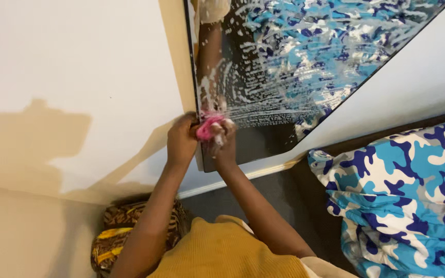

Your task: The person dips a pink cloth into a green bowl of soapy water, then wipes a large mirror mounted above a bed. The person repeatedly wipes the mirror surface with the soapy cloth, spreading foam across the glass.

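1. Head view, the only view: looking down at both bare hands meeting at the lower left corner of a leaning mirror (263,139).
2. Left hand (181,141): fingers curled and closed around the mirror's left edge, knuckles out. Looks like it steadies the frame while the other hand works.
3. Right hand (225,146): blurred, but the fingers look bunched around a pink sponge (208,126), pressing it to the glass right at the corner, just beside the left hand.
4. Sponge sits between the two hands, touching the mirror surface; part of it is hidden by fingers.
5. Soap foam (279,98) is smeared in streaks across the middle of the glass; the bottom strip below the streaks looks dark and bare.
6. Mirror stands tilted against a white wall (68,62), base near a white skirting board (222,183), so the low corner falls within reach from above.
7. Blue camouflage bedding (403,195) lies to the right, well apart from the hands; it also shows reflected in the glass.
8. Patterned brown-yellow cushion (114,231) rests on the floor by the wall, under the left forearm.
9. Mustard-yellow top (222,252) fills the bottom centre.
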